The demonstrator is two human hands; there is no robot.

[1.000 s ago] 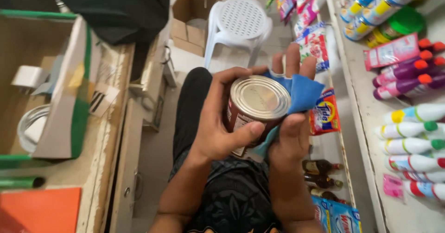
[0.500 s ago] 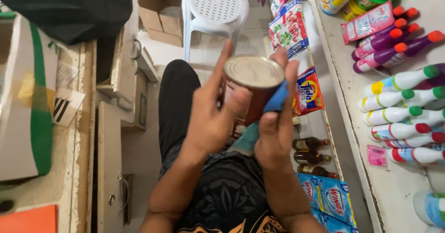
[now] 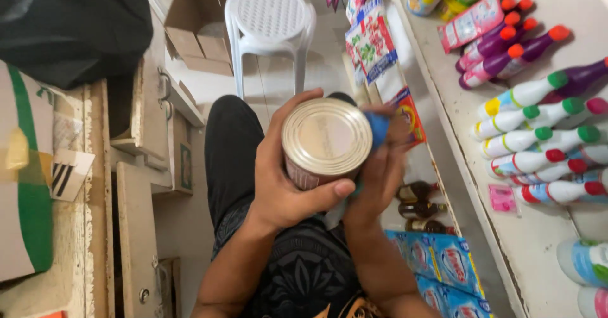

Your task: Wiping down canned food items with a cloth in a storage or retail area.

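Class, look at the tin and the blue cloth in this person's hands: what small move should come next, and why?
Probably turn the tin a little in the left hand so the blue cloth meets a fresh stretch of its side. The left hand grips the tin, lid up, while the right hand presses the cloth against its right side only.

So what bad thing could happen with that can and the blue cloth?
The metal can sits only in the left hand, above the person's lap, so it might slip and drop if the grip loosens. The right hand presses the blue cloth against the can's side and looks blurred, so a hard rub could perhaps push the can loose. The shelf of bottles is close on the right; an elbow might bump it.
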